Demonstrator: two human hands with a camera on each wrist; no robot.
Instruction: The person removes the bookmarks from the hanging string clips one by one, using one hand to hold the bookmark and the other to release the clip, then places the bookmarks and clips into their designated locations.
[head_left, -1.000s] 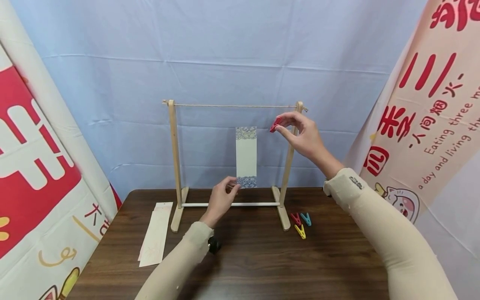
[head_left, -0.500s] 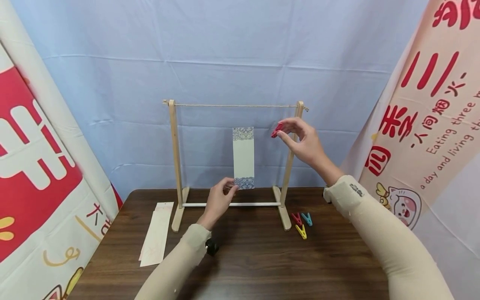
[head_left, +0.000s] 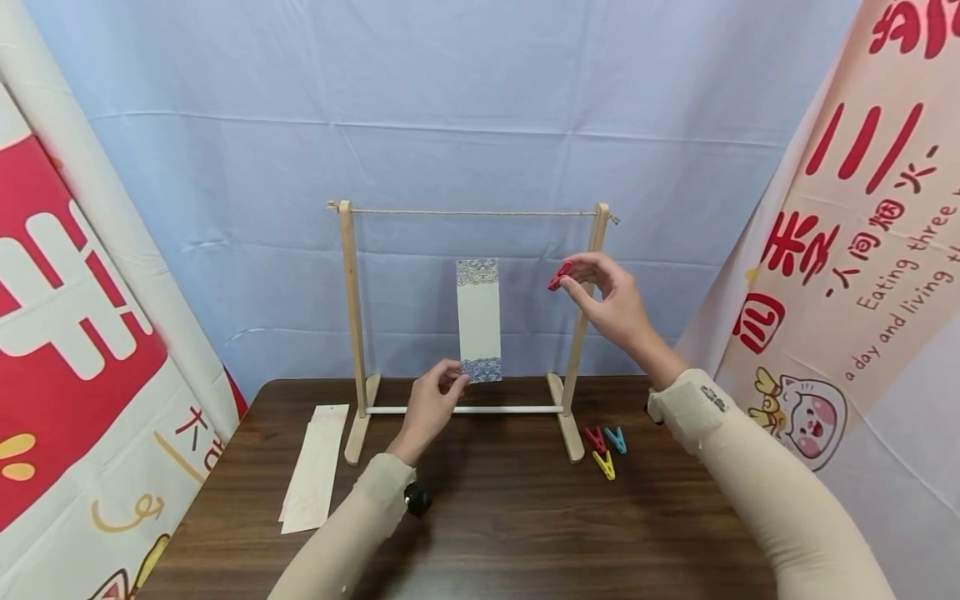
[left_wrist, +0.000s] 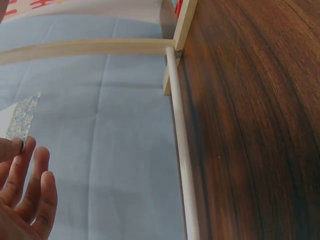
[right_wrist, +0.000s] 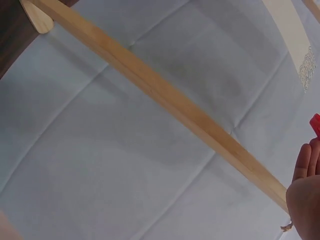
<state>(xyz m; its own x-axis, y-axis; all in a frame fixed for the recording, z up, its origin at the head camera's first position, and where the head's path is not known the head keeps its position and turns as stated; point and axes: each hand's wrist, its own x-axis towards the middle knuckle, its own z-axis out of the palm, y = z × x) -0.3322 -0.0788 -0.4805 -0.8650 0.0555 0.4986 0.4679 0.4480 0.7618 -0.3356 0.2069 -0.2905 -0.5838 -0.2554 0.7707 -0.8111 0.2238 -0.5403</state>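
My left hand [head_left: 433,403] pinches the lower left corner of an upright paper strip [head_left: 478,321] with blue patterned bands at both ends. In the left wrist view the thumb and index finger grip the strip's patterned corner [left_wrist: 22,117], while the other fingers are spread. My right hand [head_left: 609,300] holds a red clothespin [head_left: 559,276] between thumb and fingertips, to the right of the strip and apart from it. Part of that clothespin [right_wrist: 316,125] shows at the right wrist view's edge. Above both hands a thin rope [head_left: 472,212] spans the wooden frame [head_left: 351,308].
Red, blue and yellow clothespins [head_left: 603,465] lie on the dark wooden table [head_left: 510,517] beside the frame's right foot [head_left: 566,421]. Pale paper strips [head_left: 313,471] lie overlapped at the left. A white rod [head_left: 510,409] joins the frame's legs low down.
The paper strip and my left hand have shifted slightly left and down. My right hand, with the red clothespin, has moved down and a little to the right.
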